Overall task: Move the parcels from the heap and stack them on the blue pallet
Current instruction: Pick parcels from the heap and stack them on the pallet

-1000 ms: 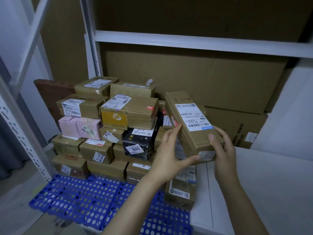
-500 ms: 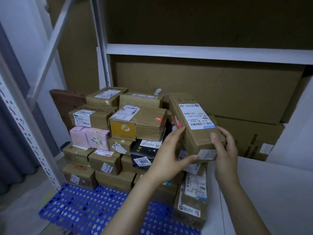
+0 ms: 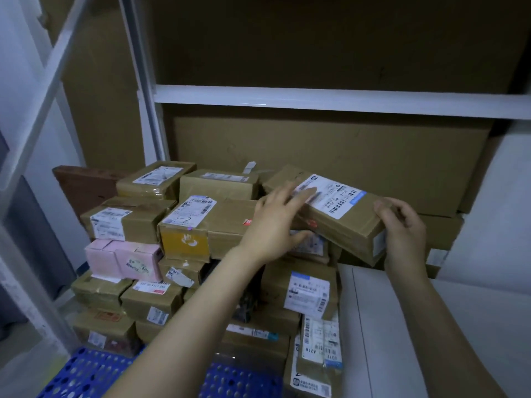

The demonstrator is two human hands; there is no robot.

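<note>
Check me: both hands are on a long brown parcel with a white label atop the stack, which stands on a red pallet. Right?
Not quite: the head view shows the pallet is blue, not red. The rest holds: the left hand and right hand are both on the long brown parcel with a white label atop the stack.

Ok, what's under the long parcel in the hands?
Under the long parcel, a labelled parcel peeks out, with a brown box lower down. The left hand and the parcel itself cover the rest; contact cannot be judged.
</note>
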